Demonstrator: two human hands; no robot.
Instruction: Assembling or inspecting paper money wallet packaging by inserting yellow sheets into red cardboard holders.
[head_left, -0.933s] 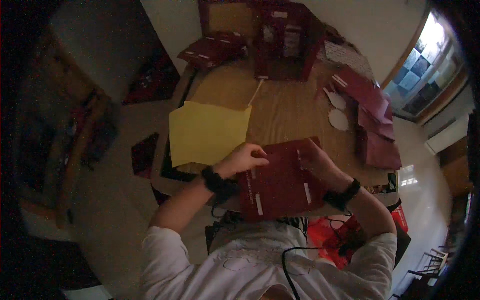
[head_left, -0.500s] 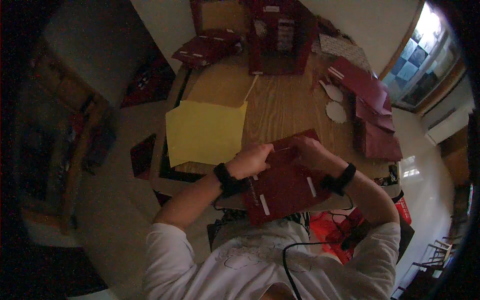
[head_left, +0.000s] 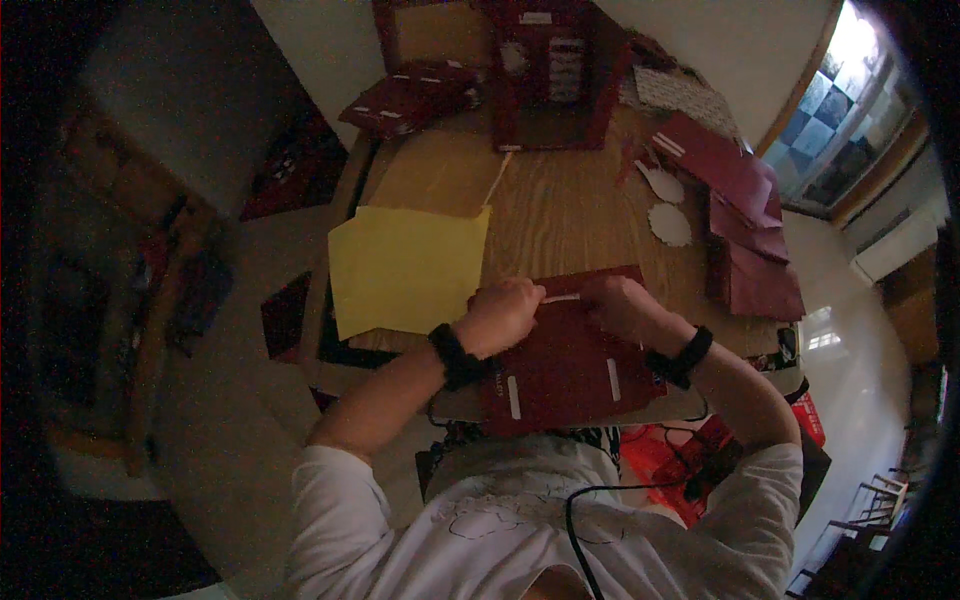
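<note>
A flat dark red paper piece [head_left: 560, 360] lies at the table's near edge, in front of my body. Two short white strips are on its lower part. Across its far edge runs another white strip [head_left: 562, 297], between my two hands. My left hand [head_left: 503, 315] is closed, thumb and finger at the strip's left end. My right hand [head_left: 630, 308] is closed at its right end; its fingertips are partly hidden. Whether the strip is stuck down, I cannot tell. Left of my hands lies a yellow sheet [head_left: 408, 270], with a thin pale strip [head_left: 497, 180] beyond it.
Several dark red paper pieces [head_left: 750, 225] are piled at the right, beside white cut-outs [head_left: 669, 225]. A dark red box-like frame [head_left: 505, 125] stands at the back, next to a red stack [head_left: 410, 98]. A black cable [head_left: 572, 520] hangs before my shirt.
The dark red piece has turned, so its far edge now lies nearly level. The white strip between my hands shows wider. My hands stay almost in place.
</note>
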